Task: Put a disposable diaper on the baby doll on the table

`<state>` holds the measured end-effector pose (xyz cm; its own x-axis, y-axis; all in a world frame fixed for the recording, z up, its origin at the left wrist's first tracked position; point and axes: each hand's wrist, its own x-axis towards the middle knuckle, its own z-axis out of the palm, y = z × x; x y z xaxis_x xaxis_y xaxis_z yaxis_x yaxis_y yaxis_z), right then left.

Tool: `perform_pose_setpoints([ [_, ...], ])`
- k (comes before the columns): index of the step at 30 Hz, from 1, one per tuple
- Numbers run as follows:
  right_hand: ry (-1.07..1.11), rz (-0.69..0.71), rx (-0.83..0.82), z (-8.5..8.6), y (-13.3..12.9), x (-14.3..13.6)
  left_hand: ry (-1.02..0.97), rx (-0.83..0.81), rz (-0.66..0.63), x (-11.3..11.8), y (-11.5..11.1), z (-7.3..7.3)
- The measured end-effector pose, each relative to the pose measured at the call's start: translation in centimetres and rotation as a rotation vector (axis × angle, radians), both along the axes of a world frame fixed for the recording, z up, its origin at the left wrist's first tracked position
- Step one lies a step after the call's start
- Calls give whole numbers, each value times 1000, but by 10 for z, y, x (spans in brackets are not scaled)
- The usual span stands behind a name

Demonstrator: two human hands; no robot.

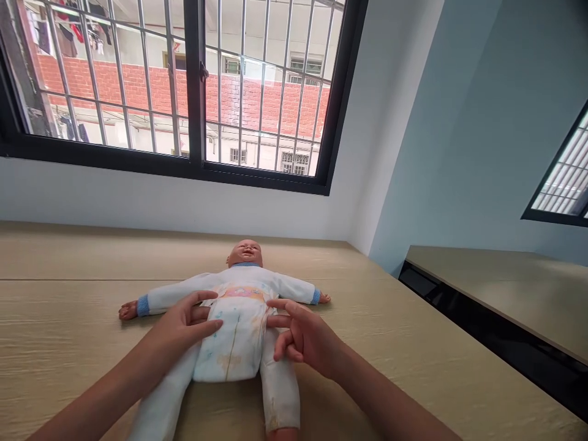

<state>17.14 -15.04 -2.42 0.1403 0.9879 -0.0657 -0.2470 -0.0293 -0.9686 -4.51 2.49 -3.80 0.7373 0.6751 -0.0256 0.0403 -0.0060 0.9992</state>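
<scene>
A baby doll (247,274) in white clothes (296,288) with blue cuffs (143,305) lies face up, arms outspread, on a pale wood-grain table (390,343), where a thin seam (92,280) runs up to the doll's right shoulder.

On the table (68,355), a doll (250,277) on its back, the head (247,252) toward the window (196,92) and the legs (281,383) toward the near side. Arms (181,294) laid out, one to each side. Over the front of the doll, down between the legs, a diaper (227,349). At the left side of the diaper, fingers (204,332) of the left hand (177,324); at the right side, fingers (291,306) of the right hand (312,340). Behind the table, a wall (138,199), and in it the window. To the right, a second table (496,285); higher up behind it, a second window (566,180).
</scene>
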Motion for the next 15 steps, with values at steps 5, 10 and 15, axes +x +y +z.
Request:
perform_pose_setpoints([
  [5,-320,-237,47,2,0,0,75,-40,89,-5,3,3],
  [10,-162,30,38,3,-4,-6,15,-150,53,-5,3,4],
  [15,211,261,106,-2,-3,-8,-120,-368,40,-4,-12,21],
])
